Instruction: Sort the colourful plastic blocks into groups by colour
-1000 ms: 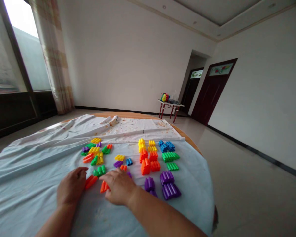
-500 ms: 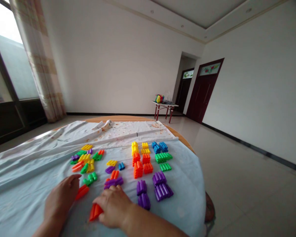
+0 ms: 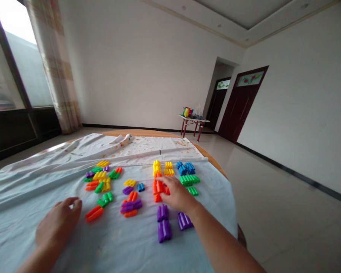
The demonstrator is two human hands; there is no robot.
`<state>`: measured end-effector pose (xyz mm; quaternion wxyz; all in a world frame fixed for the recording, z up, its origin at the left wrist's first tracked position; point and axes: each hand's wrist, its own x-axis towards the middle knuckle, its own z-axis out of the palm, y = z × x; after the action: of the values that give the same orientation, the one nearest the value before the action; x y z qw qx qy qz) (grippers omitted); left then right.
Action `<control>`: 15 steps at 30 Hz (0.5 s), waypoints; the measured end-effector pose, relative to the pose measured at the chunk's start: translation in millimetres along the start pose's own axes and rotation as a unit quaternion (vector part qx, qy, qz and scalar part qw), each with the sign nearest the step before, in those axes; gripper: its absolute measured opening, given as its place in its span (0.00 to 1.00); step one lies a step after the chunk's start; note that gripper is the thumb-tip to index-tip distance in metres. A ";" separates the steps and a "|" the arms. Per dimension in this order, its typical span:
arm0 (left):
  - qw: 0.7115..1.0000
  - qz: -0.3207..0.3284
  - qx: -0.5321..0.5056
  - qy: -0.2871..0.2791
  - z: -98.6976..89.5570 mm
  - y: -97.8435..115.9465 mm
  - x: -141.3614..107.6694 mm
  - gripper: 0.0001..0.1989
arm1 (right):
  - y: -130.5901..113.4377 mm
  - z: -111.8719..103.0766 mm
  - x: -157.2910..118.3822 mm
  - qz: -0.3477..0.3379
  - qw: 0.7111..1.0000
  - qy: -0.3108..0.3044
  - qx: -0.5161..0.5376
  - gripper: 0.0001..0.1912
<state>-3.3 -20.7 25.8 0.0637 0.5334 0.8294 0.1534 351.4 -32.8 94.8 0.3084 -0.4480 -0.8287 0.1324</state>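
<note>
My right hand (image 3: 176, 191) grips an orange block (image 3: 159, 186) of joined tubes over the orange stacks in the middle of the table. My left hand (image 3: 59, 220) rests at the left with curled fingers, a gap showing between thumb and finger, and nothing in them. Just right of it lies an orange piece (image 3: 94, 214), with a green piece (image 3: 105, 199) beyond. Purple stacks (image 3: 164, 227) stand below my right hand. Near the middle, a purple piece (image 3: 131, 205) lies across orange ones. Yellow stacks (image 3: 157, 167) are behind the orange ones.
Blue blocks (image 3: 185, 168) and green blocks (image 3: 189, 179) lie at the right of the cloth (image 3: 108, 242). A mixed pile with yellow pieces (image 3: 100, 176) sits at the left. A small side table (image 3: 193, 118) stands near the doors.
My right hand has moved from the front of the table up and right to the orange stacks, with the orange block. My left hand has drawn back to the left. The view has shifted slightly.
</note>
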 end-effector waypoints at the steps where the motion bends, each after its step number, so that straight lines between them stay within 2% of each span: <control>1: 1.000 -0.002 0.005 0.008 3.7 -1.9 -1.5 0.27 | 11.0 -3.9 4.4 0.012 1.000 0.006 -0.011 0.26; 4: 0.999 0.011 0.032 0.041 13.8 -3.8 -4.7 0.25 | 36.5 -11.0 20.4 0.038 0.998 0.007 -0.044 0.24; 7: 0.997 0.019 0.054 0.051 17.4 -2.0 -6.3 0.24 | 49.4 -12.4 39.1 0.059 0.995 -0.018 -0.080 0.24; 15: 0.997 0.011 0.065 0.041 13.4 2.4 -9.1 0.24 | 65.8 8.9 74.9 0.075 0.985 -0.087 -0.130 0.26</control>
<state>6.3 -25.5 13.4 -0.0066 0.5391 0.8335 0.1211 358.7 66.5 84.7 0.1637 -0.5317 -0.8266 0.0850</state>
